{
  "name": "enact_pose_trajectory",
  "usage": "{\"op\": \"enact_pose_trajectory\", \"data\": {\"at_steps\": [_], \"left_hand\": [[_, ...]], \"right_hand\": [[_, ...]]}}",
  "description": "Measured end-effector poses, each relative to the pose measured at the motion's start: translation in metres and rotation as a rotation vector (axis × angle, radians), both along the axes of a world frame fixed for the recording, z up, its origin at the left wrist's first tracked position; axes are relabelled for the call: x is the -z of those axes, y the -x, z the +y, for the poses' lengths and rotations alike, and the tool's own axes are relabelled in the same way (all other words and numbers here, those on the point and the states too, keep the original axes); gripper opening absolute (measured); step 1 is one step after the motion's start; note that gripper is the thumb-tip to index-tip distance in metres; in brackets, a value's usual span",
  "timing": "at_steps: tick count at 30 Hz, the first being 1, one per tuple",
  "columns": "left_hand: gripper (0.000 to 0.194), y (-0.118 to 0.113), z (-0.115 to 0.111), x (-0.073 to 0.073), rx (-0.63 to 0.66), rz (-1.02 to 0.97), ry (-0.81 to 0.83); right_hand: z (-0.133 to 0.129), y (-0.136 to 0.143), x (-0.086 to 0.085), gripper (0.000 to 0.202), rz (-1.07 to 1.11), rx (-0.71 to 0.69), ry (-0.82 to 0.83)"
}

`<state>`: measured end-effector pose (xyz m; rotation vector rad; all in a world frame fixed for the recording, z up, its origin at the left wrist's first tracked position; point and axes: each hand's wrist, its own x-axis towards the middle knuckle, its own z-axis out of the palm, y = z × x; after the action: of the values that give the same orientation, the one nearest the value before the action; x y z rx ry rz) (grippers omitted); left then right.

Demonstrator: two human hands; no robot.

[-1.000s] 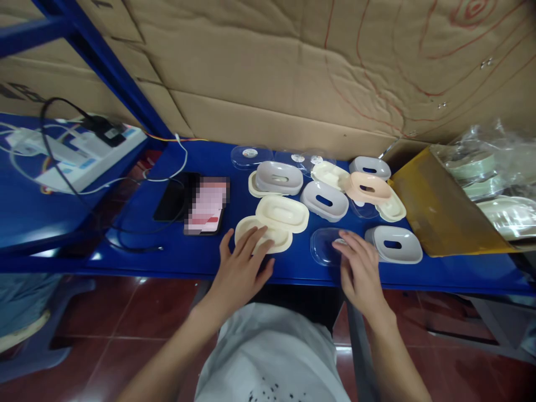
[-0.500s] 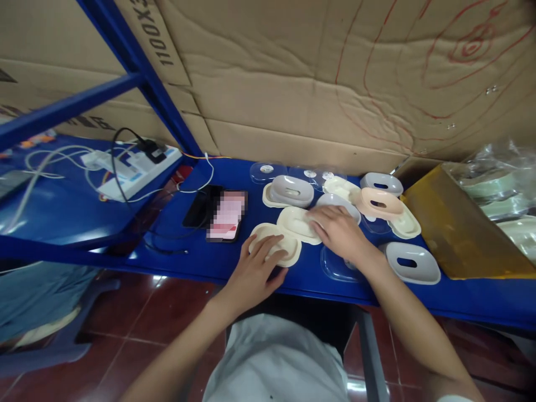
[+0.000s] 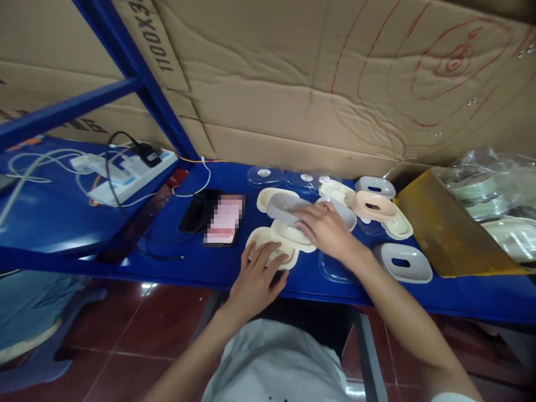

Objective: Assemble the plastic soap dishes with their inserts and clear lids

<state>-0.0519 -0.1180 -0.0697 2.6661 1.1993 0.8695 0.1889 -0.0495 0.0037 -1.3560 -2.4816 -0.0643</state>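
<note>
My left hand (image 3: 258,273) rests with spread fingers on a cream oval tray (image 3: 256,239) near the table's front edge. In my right hand (image 3: 324,226) is the right end of a grey oval dish (image 3: 283,207), held slightly raised and tilted. Beneath that dish lie a second cream tray (image 3: 295,241) in front and a third cream piece (image 3: 264,196) behind. Another grey dish (image 3: 347,215) is partly hidden behind my right hand. To its right, a peach slotted dish (image 3: 376,205) overlaps a cream piece (image 3: 400,224).
Two phones, one lit (image 3: 226,220), lie left of the trays. Clear lids (image 3: 264,176) line the back. A grey slotted dish (image 3: 405,263) is at front right, beside a yellowish box (image 3: 444,234). A power strip (image 3: 129,181) with cables is at left.
My right hand has taken hold of the grey dish and brought it forward off the cream piece behind, over the second tray. My left hand stays on its tray. The view has shifted slightly.
</note>
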Motion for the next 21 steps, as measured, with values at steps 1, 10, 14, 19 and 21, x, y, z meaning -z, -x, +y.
{"op": "enact_pose_trajectory", "data": {"at_steps": [1, 10, 14, 19, 21], "left_hand": [[0.025, 0.000, 0.000, 0.000, -0.002, 0.001, -0.005], [0.029, 0.003, 0.000, 0.002, -0.014, -0.037, 0.019], [0.030, 0.002, 0.000, 0.001, -0.013, -0.010, 0.026], [0.026, 0.001, 0.001, -0.002, -0.017, 0.020, 0.023], [0.023, 0.002, -0.002, -0.002, 0.001, 0.047, 0.025]], "right_hand": [[-0.013, 0.001, 0.003, 0.032, -0.006, -0.023, -0.022], [-0.055, -0.012, 0.019, 0.030, 0.078, 0.037, -0.151], [-0.066, -0.031, 0.016, 0.029, 0.134, 0.134, -0.209], [-0.099, -0.023, 0.020, 0.029, 0.180, 0.140, -0.192], [-0.112, -0.010, 0.025, 0.031, 0.205, 0.096, -0.180]]}}
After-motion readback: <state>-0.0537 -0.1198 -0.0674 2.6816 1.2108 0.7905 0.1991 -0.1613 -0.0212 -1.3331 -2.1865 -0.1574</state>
